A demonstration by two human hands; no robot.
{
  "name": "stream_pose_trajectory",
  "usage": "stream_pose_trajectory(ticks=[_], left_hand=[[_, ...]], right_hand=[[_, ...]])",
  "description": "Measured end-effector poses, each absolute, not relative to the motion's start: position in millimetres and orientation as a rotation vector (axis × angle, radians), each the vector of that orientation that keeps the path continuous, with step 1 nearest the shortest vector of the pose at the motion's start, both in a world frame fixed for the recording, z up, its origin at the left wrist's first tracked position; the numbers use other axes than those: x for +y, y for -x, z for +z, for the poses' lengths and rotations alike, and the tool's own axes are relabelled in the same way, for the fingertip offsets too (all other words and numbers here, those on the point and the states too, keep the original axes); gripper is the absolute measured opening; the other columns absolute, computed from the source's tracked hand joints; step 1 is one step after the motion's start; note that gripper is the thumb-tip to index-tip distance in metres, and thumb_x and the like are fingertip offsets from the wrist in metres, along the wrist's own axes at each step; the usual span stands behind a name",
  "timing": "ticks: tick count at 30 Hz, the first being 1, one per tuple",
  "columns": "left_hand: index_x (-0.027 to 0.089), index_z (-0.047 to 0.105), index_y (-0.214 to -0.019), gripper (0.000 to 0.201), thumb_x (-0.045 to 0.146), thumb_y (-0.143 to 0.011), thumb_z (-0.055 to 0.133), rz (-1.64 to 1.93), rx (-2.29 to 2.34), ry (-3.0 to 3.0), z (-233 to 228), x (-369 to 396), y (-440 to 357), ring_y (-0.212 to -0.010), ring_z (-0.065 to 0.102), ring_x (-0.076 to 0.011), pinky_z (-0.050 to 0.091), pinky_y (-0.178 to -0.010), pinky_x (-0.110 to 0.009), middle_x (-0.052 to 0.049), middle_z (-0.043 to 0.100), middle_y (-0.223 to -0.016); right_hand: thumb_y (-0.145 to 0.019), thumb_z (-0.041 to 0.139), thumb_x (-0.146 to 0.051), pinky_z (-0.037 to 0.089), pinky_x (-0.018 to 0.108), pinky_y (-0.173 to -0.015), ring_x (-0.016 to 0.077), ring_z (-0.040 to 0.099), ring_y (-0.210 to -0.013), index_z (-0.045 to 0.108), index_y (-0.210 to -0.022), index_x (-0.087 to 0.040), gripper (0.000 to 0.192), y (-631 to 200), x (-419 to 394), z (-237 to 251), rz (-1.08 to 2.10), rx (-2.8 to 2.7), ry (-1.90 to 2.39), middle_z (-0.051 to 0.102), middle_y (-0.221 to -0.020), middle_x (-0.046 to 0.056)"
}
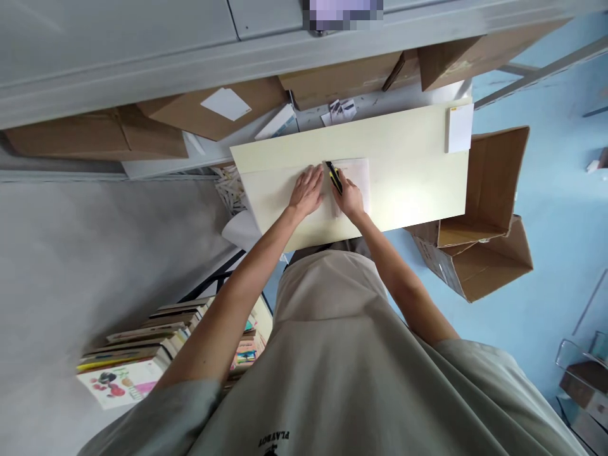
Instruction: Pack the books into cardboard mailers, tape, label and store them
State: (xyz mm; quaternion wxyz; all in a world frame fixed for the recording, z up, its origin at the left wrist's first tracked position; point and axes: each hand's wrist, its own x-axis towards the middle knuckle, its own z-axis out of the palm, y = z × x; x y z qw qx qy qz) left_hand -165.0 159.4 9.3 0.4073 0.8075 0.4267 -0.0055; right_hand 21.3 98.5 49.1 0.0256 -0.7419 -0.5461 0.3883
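Note:
A pale cream board (408, 171) lies across the space in front of me like a work surface. On it rests a thin whitish sheet (358, 177). My left hand (306, 190) lies flat, fingers spread, pressing down on the sheet's left part. My right hand (349, 196) grips a black and yellow utility knife (333, 176), whose tip touches the sheet just right of my left fingers. A small white pad (459, 127) sits at the board's far right corner.
Brown cardboard boxes (213, 111) line the far side under a grey cabinet (142, 44). An open carton (479, 247) stands at the right on the blue floor. Stacked books (142, 354) sit low at the left. Paper strips (231, 188) lie by the board's left end.

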Motion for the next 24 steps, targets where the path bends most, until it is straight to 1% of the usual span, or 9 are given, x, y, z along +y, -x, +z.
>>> stream_pose_trajectory(ticks=[4, 8, 12, 17, 22, 24], left_hand=[[0.011, 0.049, -0.183, 0.085, 0.024, -0.101, 0.067, -0.064, 1.068, -2.049, 12, 165, 165, -0.189, 0.026, -0.0419, 0.020, -0.155, -0.065, -0.021, 0.032, -0.199], [0.008, 0.047, -0.184, 0.087, 0.025, -0.102, 0.068, -0.086, 1.046, -2.063, 14, 168, 166, -0.189, 0.026, -0.0426, 0.022, -0.154, -0.065, -0.023, 0.031, -0.199], [0.009, 0.043, -0.186, 0.086, 0.031, -0.106, 0.067, -0.055, 1.041, -2.055, 10, 169, 166, -0.188, 0.027, -0.0427, 0.023, -0.153, -0.066, -0.024, 0.033, -0.199], [0.010, 0.039, -0.189, 0.090, 0.038, -0.108, 0.067, -0.062, 1.044, -2.050, 9, 169, 163, -0.189, 0.025, -0.0426, 0.023, -0.154, -0.064, -0.023, 0.032, -0.199], [0.006, 0.042, -0.187, 0.089, 0.036, -0.107, 0.067, -0.102, 1.067, -2.042, 15, 168, 159, -0.189, 0.023, -0.0443, 0.020, -0.155, -0.064, -0.024, 0.029, -0.200], [0.007, 0.044, -0.186, 0.088, 0.037, -0.107, 0.068, -0.091, 1.070, -2.040, 14, 168, 159, -0.189, 0.023, -0.0444, 0.020, -0.155, -0.065, -0.024, 0.029, -0.200]], right_hand=[[-0.120, 0.036, -0.030, 0.061, 0.051, -0.122, 0.0370, 0.076, -0.141, 0.032, -0.192, -0.007, 0.075, -15, 108, 44, 1.187, -1.733, 2.361, 0.075, -0.160, 0.025], [-0.121, 0.034, -0.028, 0.063, 0.052, -0.119, 0.0381, 0.078, -0.138, 0.031, -0.193, -0.009, 0.075, -9, 108, 41, 1.168, -1.748, 2.408, 0.074, -0.159, 0.026], [-0.121, 0.033, -0.030, 0.064, 0.055, -0.117, 0.0400, 0.079, -0.134, 0.030, -0.193, -0.009, 0.076, -3, 107, 40, 1.154, -1.732, 2.436, 0.074, -0.159, 0.027], [-0.122, 0.033, -0.032, 0.065, 0.055, -0.115, 0.0404, 0.078, -0.133, 0.028, -0.195, -0.011, 0.076, 3, 101, 39, 1.159, -1.751, 2.470, 0.073, -0.159, 0.027], [-0.126, 0.031, -0.040, 0.065, 0.056, -0.113, 0.0403, 0.079, -0.131, 0.030, -0.195, -0.015, 0.073, 7, 88, 40, 1.148, -1.740, 2.459, 0.072, -0.156, 0.028], [-0.127, 0.031, -0.040, 0.065, 0.056, -0.113, 0.0409, 0.080, -0.131, 0.030, -0.195, -0.014, 0.072, 8, 81, 44, 1.169, -1.743, 2.474, 0.071, -0.156, 0.029]])
